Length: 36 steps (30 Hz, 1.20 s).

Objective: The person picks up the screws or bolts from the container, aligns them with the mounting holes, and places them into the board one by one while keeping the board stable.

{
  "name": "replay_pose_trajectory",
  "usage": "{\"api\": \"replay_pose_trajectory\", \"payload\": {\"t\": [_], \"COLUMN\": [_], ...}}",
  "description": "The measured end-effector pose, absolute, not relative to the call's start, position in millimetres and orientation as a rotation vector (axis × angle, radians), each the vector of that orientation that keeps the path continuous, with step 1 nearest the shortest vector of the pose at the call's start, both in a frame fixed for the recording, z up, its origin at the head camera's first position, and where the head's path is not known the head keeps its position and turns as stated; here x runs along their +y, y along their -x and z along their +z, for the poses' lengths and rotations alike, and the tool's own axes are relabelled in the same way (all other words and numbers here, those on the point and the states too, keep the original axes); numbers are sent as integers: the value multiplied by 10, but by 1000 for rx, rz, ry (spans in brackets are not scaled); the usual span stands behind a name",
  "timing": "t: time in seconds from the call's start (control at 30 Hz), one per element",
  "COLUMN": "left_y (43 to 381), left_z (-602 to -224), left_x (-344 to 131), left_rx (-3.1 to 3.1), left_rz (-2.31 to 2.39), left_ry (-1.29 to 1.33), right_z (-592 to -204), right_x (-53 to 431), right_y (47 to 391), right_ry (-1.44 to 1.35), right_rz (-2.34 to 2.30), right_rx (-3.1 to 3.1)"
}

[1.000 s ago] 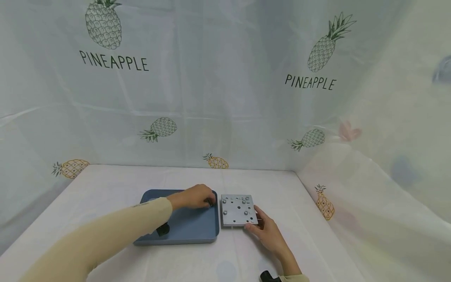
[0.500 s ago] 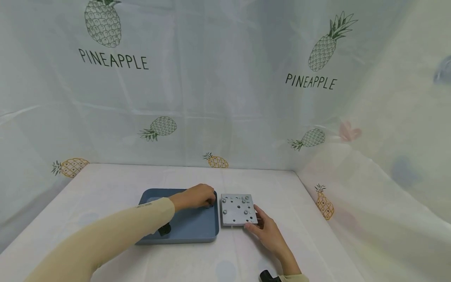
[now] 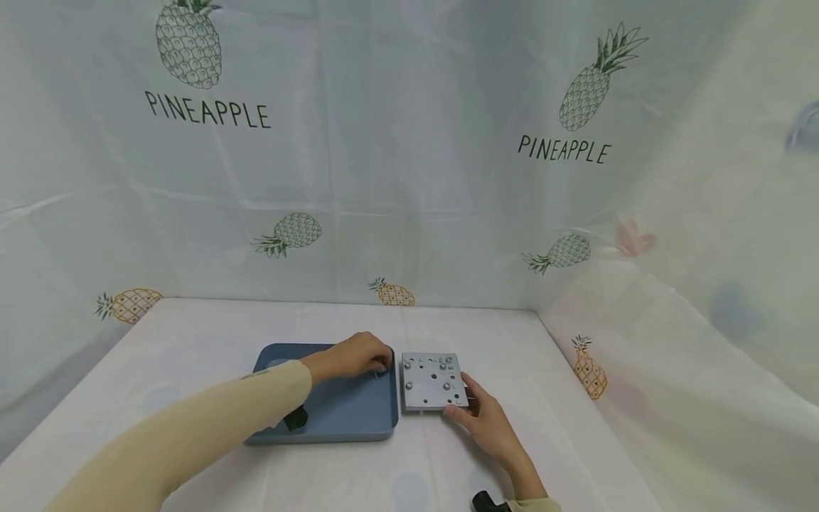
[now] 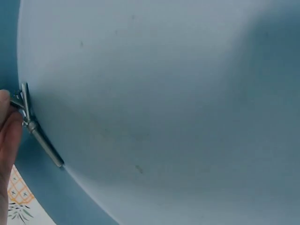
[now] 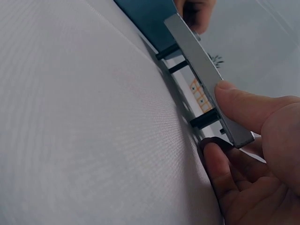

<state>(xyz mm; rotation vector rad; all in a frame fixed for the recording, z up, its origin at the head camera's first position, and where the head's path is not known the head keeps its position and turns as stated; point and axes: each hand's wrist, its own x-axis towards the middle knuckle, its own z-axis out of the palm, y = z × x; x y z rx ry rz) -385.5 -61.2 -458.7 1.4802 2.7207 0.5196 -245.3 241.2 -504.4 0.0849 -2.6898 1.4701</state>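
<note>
My left hand reaches into the far right corner of the blue-grey tray. In the left wrist view its thumb and fingertip pinch the end of a screw. More metal screws lie against the tray wall there, crossing it. A square metal plate with holes and several screw heads sits right of the tray. Threaded shafts stick out beneath the plate and hold it above the cloth. My right hand grips its near right corner, thumb on top and fingers beneath.
A white cloth covers the table. Behind it hangs a pale curtain printed with pineapples, which continues along the right side. The tray's right wall stands close beside the plate.
My left fingers shift slightly in the tray's corner; a dark piece seen at their tips earlier gives way to a thin, light shaft. My right hand and the plate stay still.
</note>
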Motion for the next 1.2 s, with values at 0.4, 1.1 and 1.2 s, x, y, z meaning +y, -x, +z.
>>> {"api": "replay_pose_trajectory", "payload": {"t": [0.4, 1.1, 1.2], "left_y": [3917, 3854, 3829], "left_z": [-4652, -4319, -4267], "left_x": [-747, -671, -606], "left_rx": [2724, 2671, 2649], "left_rz": [834, 1106, 1144], "left_ry": [-1339, -1060, -1050], "right_z": [-5057, -5050, -5054], "right_x": [2405, 2407, 2409], "right_y": [2453, 2446, 2450], "right_ry": [-109, -92, -83], "right_rz": [1475, 1454, 1448], "right_rx": [-2690, -2699, -2700]}}
